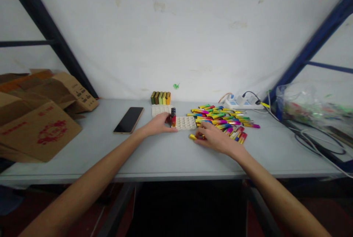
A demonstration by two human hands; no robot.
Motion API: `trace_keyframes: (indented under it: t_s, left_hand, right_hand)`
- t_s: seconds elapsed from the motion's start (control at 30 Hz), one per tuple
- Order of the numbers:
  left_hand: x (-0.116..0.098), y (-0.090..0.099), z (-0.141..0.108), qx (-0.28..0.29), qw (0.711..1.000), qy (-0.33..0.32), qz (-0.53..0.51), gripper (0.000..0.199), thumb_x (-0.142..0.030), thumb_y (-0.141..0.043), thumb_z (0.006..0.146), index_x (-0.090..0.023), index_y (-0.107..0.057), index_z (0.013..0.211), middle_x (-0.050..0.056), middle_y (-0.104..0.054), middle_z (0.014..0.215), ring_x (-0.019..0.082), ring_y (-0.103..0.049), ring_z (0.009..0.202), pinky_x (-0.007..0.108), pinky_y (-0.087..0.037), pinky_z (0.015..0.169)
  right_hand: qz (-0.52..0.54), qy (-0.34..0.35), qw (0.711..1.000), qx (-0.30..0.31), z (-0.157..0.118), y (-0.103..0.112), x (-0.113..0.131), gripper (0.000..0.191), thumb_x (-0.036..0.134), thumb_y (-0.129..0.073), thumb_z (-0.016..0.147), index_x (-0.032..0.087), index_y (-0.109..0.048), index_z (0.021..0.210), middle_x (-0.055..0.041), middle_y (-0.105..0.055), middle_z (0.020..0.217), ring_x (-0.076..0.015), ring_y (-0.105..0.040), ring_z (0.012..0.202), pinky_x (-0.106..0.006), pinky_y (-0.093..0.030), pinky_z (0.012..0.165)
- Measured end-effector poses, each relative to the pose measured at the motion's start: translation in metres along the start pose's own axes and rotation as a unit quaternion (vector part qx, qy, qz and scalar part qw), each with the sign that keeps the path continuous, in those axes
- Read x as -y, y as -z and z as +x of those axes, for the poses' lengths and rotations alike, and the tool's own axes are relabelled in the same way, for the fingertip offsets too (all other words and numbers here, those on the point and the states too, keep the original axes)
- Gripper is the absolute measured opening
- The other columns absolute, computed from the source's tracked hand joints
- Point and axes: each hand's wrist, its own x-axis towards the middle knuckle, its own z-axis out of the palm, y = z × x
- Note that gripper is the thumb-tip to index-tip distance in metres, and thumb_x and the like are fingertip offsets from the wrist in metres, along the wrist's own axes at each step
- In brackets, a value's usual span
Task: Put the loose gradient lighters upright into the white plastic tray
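Observation:
A small white tray [185, 123] with round pockets lies mid-table. At its left end stands a short row of red lighters with dark tops [173, 117]. My left hand [160, 124] is closed around that end, thumb along the front and fingers behind the lighters. My right hand [211, 137] is curled at the near left edge of a loose pile of shiny multicoloured lighters [220, 115]. A gold-yellow lighter [192, 137] sticks out from under its fingertips. Part of the pile is hidden behind this hand.
Behind the tray, a second white tray [160, 110] lies before a block of upright lighters [160, 98]. A phone [128, 120] lies left of it. Cardboard boxes [41, 119] fill the left end. A power strip [241, 102], cables and a plastic bag [306, 101] are at right.

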Motion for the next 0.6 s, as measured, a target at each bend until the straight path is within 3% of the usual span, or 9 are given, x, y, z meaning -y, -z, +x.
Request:
trace_keyframes:
  t_s: [0.17, 0.37, 0.53, 0.6]
  left_hand:
    - [0.002, -0.001, 0.000, 0.002, 1.000, -0.007, -0.008, 0.063, -0.068, -0.080, 0.067, -0.016, -0.065, 0.098, 0.009, -0.070, 0.096, 0.025, -0.063, 0.081, 0.035, -0.050, 0.072]
    - [0.005, -0.001, 0.001, 0.010, 1.000, -0.012, 0.000, 0.061, -0.067, -0.080, 0.068, -0.016, -0.064, 0.097, 0.010, -0.069, 0.095, 0.026, -0.064, 0.082, 0.035, -0.050, 0.073]
    - [0.003, 0.000, 0.001, 0.014, 1.000, -0.009, -0.002, 0.059, -0.066, -0.080, 0.068, -0.017, -0.063, 0.096, 0.009, -0.069, 0.095, 0.026, -0.064, 0.081, 0.035, -0.050, 0.072]
    - [0.001, 0.001, 0.000, 0.016, 1.000, -0.006, 0.002, 0.059, -0.066, -0.079, 0.069, -0.016, -0.063, 0.096, 0.010, -0.069, 0.095, 0.026, -0.063, 0.081, 0.035, -0.049, 0.071]
  right_hand:
    - [0.110, 0.026, 0.993, -0.026, 0.017, 0.013, 0.004, 0.014, 0.034, -0.062, 0.098, 0.021, -0.064, 0.104, -0.0095, -0.066, 0.104, -0.0229, -0.061, 0.090, -0.035, -0.049, 0.082]
    - [0.271, -0.014, 0.958, -0.093, 0.047, 0.038, -0.012, 0.029, 0.046, -0.061, 0.097, 0.021, -0.064, 0.111, 0.0001, -0.066, 0.075, -0.0167, -0.057, 0.067, -0.027, -0.043, 0.063]
    - [0.341, -0.030, 0.927, -0.151, 0.057, 0.027, -0.024, 0.030, 0.047, -0.071, 0.088, 0.020, -0.076, 0.100, -0.0043, -0.073, 0.093, -0.0175, -0.061, 0.081, -0.028, -0.046, 0.072]
    - [0.378, -0.058, 0.912, -0.150, 0.056, 0.018, -0.025, 0.031, 0.049, -0.074, 0.084, 0.018, -0.076, 0.091, -0.0038, -0.071, 0.086, -0.0175, -0.061, 0.079, -0.028, -0.045, 0.071]
